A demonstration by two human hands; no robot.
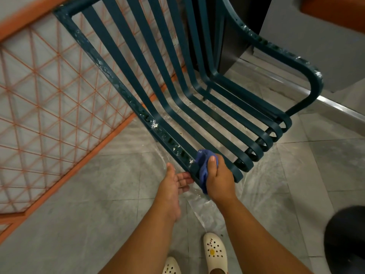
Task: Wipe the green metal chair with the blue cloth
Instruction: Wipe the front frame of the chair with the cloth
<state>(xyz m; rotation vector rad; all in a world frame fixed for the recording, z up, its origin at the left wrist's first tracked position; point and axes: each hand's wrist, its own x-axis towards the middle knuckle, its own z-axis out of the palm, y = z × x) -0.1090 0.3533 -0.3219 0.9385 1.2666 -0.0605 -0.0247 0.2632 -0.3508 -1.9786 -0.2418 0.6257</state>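
1. Head view, position: green metal chair (pixel 199 107) stands on the tiled floor (pixel 98 204) beside an orange lattice railing (pixel 49 99), seen from above its near side rail.
2. Head view, right hand (pixel 219 180): fingers are curled around the bunched blue cloth (pixel 203 169), thumb on top, pressing it against the near end of the side rail, just beside the front curl of the seat slats.
3. Head view, left hand (pixel 173 182): fingers are straight and apart, palm turned toward the rail; the fingertips appear to touch its outer face close to the cloth, holding nothing.
4. Condition of surface: white flecks and wet streaks show along the side rail (pixel 118 80) and on the far armrest (pixel 276 48); water lies on the floor below.
5. Assessment of the step: the rail's front end is being wiped. Good practice here is likely to wrap the cloth fully round the rail, keep firm pressure, and draw it in one long pass up toward the backrest, with the left hand steadying the frame.
6. Risk noted: the wet floor near the white clogs (pixel 215 252) may be slippery.
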